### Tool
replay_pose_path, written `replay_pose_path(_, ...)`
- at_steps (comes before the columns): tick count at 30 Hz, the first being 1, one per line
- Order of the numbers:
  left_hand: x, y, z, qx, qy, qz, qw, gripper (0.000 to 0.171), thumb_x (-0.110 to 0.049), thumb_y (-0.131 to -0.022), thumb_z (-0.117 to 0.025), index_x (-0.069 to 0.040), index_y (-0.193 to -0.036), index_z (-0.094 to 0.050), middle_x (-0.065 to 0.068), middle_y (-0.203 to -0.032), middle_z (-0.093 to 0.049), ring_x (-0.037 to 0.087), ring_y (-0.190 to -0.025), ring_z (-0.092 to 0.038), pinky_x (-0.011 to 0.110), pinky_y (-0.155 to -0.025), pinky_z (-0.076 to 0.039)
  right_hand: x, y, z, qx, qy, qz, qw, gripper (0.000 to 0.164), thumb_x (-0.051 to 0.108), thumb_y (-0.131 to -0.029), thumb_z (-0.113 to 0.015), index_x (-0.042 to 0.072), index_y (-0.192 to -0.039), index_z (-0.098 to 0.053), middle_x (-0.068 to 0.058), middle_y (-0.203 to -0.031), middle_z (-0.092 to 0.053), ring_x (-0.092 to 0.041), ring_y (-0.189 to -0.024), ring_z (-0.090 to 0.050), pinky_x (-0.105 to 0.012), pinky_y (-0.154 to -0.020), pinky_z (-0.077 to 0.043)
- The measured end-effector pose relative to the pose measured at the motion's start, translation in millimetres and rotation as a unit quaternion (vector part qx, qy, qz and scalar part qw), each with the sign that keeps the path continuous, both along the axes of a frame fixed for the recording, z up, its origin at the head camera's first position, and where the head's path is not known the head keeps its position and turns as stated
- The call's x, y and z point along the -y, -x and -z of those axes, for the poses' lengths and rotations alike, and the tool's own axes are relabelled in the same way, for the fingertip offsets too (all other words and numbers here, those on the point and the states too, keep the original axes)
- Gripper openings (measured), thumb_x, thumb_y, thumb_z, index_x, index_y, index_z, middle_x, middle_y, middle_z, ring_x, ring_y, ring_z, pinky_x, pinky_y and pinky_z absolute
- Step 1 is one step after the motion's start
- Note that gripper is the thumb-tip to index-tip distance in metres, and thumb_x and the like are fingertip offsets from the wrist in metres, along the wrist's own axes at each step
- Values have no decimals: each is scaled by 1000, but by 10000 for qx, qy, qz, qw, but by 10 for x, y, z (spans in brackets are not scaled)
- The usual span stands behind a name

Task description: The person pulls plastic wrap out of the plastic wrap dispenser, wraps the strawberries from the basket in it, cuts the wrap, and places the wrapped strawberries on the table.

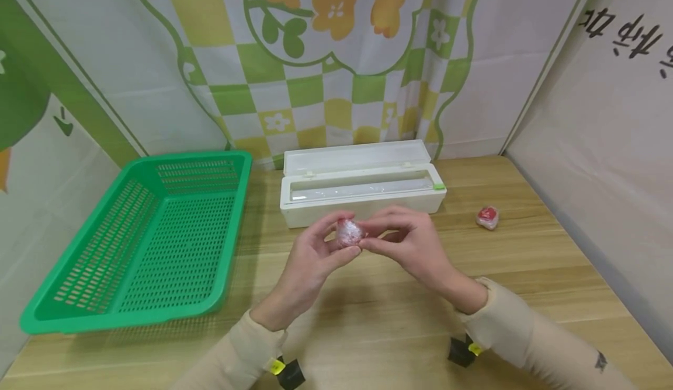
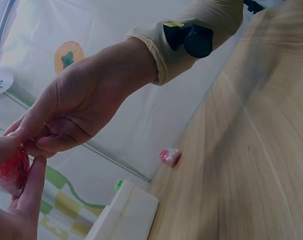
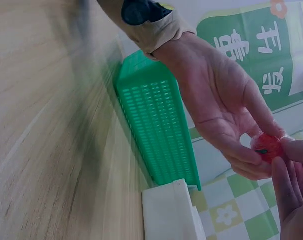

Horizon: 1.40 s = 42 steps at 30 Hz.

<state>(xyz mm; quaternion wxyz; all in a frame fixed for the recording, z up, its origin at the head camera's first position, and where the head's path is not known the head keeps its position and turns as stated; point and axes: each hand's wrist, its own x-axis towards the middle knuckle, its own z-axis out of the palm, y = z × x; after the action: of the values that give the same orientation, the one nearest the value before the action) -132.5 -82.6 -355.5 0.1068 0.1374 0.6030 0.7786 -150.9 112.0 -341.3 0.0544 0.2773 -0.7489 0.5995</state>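
Note:
Above the table, between both hands, is a strawberry (image 1: 349, 233) wrapped in clear cling film, red with a glossy, crinkled surface. My left hand (image 1: 310, 261) holds it between thumb and fingers from the left. From the right, my right hand (image 1: 417, 244) pinches at the film with thumb and fingertips. A small green spot shows on the wrapped strawberry (image 3: 268, 146) in the right wrist view. Fingers partly cover it in the left wrist view. A second wrapped red piece (image 1: 488, 218) lies on the table to the right, apart from the hands.
Behind the hands stands a long white cling film box (image 1: 363, 208) with its lid raised and a film roll (image 1: 363, 190) inside. A green perforated basket (image 1: 223, 285) sits at the left. Printed curtains (image 1: 326, 95) hang behind the wooden table (image 1: 368, 331).

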Motion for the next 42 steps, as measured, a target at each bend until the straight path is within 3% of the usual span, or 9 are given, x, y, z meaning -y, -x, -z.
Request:
replay_pose_path(4,12,-7,6,-79,377,-157,9991,53,-13,-83,-73,-18,-132,-54,10,-133,-51,27,-114,-60,35,-92,-54,-12,-6,-11,481,205,-214,9984,24,13,-81,-75,3,-102,-74,-11,-97,-67,-22,-85,-65,-36,-69,-60)
replay_pose_path(7,18,-8,10,-196,556,-245,9980,54,-16,-82,-74,-20,-132,-55,9,-132,-54,25,-115,-60,34,-92,-54,-11,-5,2,425,234,-219,9986,22,13,-82,-74,3,-101,-74,-10,-97,-67,-21,-83,-65,-36,-67,-60)
replay_pose_path(11,22,-6,16,-441,553,-341,9969,55,-14,-82,-74,-17,-134,-55,12,-129,-57,24,-116,-59,32,-94,-53,0,-7,25,-260,-11,16,9997,21,14,-81,-75,4,-100,-75,-7,-92,-67,-17,-81,-65,-33,-64,-59)
replay_pose_path(16,20,-8,11,-551,504,-383,9965,53,-13,-82,-74,-13,-132,-56,15,-125,-59,24,-115,-59,31,-95,-52,11,-2,26,-1205,-224,252,9921,21,12,-78,-77,6,-98,-76,-3,-92,-67,-14,-81,-64,-27,-60,-58)
replay_pose_path(19,13,-7,6,-520,461,-297,9971,52,-13,-83,-73,-12,-132,-56,15,-125,-59,24,-114,-60,31,-93,-53,16,17,20,-2038,-296,323,9780,21,9,-75,-79,7,-96,-77,-3,-94,-68,-13,-81,-64,-22,-59,-56)
replay_pose_path(22,9,-5,4,-505,349,-182,9979,53,-12,-84,-72,-9,-133,-54,18,-126,-59,24,-112,-61,31,-91,-54,29,35,6,-3031,-361,363,9516,22,8,-75,-78,5,-97,-76,-6,-95,-69,-14,-83,-65,-21,-64,-55)
replay_pose_path(25,14,-9,7,-471,204,-82,9986,54,-10,-85,-70,-7,-136,-52,19,-128,-58,24,-112,-61,31,-90,-55,43,39,-3,-3561,-373,320,9332,22,7,-77,-77,3,-98,-75,-8,-96,-69,-16,-87,-66,-21,-72,-56)
replay_pose_path(36,19,-4,19,-519,67,-5,9986,55,-8,-85,-70,-5,-136,-51,19,-130,-57,24,-114,-60,30,-90,-54,78,18,22,-3920,-357,624,9171,21,12,-81,-75,2,-99,-75,-6,-88,-72,-13,-77,-66,-18,-69,-54)
replay_pose_path(42,-3,23,45,-505,149,-134,9985,52,-10,-84,-71,-5,-132,-54,18,-126,-61,25,-110,-63,33,-90,-55,51,32,53,-3677,-430,649,9267,22,9,-76,-78,4,-98,-76,-8,-92,-75,-16,-81,-69,-20,-76,-55)
